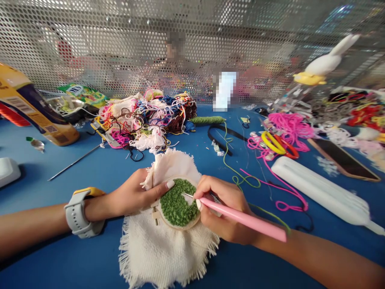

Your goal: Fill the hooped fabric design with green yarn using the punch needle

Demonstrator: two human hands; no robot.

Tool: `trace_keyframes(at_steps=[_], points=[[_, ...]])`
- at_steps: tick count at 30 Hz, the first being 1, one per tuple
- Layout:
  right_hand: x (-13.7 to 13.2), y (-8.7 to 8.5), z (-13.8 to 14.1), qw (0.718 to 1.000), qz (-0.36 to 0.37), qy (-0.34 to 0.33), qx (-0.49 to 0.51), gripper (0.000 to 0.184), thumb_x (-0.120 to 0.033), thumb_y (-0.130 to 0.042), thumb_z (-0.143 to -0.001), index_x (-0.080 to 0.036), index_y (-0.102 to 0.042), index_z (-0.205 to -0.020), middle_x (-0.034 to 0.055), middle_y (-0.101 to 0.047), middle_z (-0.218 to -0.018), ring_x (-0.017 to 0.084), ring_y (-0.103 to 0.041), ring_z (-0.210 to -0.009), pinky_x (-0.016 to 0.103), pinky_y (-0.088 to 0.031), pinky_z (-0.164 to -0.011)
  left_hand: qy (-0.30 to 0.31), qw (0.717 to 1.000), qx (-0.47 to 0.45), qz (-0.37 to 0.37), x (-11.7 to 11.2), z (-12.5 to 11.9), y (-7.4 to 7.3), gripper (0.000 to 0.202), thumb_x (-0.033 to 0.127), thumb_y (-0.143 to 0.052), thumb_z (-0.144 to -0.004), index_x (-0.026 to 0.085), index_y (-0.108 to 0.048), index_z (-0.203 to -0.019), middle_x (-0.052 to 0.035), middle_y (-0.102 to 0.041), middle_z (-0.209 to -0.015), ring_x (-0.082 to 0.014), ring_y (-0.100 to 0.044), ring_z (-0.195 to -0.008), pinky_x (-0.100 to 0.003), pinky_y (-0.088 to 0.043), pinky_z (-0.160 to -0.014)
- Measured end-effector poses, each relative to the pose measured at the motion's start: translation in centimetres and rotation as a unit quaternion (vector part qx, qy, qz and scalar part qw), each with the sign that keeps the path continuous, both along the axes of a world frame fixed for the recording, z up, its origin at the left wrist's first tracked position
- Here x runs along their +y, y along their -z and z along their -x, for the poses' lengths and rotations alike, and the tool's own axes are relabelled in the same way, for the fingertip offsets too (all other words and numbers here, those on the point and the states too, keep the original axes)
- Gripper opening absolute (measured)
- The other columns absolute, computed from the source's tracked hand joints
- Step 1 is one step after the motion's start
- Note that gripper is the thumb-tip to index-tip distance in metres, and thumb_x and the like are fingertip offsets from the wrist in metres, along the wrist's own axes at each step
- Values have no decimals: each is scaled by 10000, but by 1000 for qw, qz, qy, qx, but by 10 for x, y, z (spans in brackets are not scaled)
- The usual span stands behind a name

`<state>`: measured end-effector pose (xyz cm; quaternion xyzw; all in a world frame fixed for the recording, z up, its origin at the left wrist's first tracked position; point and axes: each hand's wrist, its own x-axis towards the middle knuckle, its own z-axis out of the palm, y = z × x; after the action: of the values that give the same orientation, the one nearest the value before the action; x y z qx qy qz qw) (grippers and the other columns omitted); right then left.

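My left hand (136, 192) grips the left side of a small round embroidery hoop (180, 228), its thumb lying on the green loops. White fringed cloth (168, 257) is stretched in the hoop and hangs out around it. Green looped yarn (177, 212) covers most of the framed cloth, with a bare white patch right of centre. In my right hand (224, 204) is a pink punch needle (243, 216), pinched near its metal tip, which points at the bare patch. Green yarn (272, 218) runs from the table to the back end of its handle.
A tangled yarn pile (147, 120) and a green yarn roll (209, 120) lie behind the hoop. To the right are pink yarn (290, 128), scissors (272, 143), a white glue gun-like tool (321, 188) and a phone (343, 158). A yellow bottle (36, 108) leans at left.
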<state>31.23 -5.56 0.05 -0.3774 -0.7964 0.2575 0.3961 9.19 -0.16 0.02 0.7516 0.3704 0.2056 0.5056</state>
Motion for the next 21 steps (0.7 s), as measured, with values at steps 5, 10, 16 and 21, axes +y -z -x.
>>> trace_keyframes(at_steps=[5, 10, 16, 21], points=[[4, -2, -2, 997, -68, -29, -21, 176, -29, -476, -703, -185, -448, -781, 0, -457, -682, 127, -453, -617, 247, -379, -544, -1, 1000, -6, -1, 1, 0, 0, 304, 358, -502, -869, 146, -483, -652, 51, -407, -548, -63, -345, -493, -150, -309, -398], [3, -6, 0, 988, -100, -65, -102, 157, -17, -443, -732, -168, -483, -745, 37, -475, -712, 143, -464, -654, 261, -435, -586, -7, 1000, -7, -21, -1, -1, -4, 266, 341, -499, -870, 151, -505, -683, 58, -418, -529, -64, -352, -470, -146, -307, -383], [3, 2, 6, 980, -113, -32, -160, 207, -122, -422, -902, -147, -586, -778, 45, -539, -720, 133, -501, -641, 258, -466, -606, 7, 999, -15, -51, -4, 1, -2, 209, 324, -484, -878, 138, -551, -810, 20, -522, -649, -88, -439, -569, -173, -418, -492], [9, 5, 6, 986, -108, -36, -125, 146, -201, -496, -900, -142, -630, -890, 45, -577, -742, 132, -550, -657, 248, -474, -610, 12, 996, -12, -88, -6, -1, -2, 217, 319, -476, -882, 142, -535, -769, 32, -461, -613, -82, -400, -544, -163, -381, -455]])
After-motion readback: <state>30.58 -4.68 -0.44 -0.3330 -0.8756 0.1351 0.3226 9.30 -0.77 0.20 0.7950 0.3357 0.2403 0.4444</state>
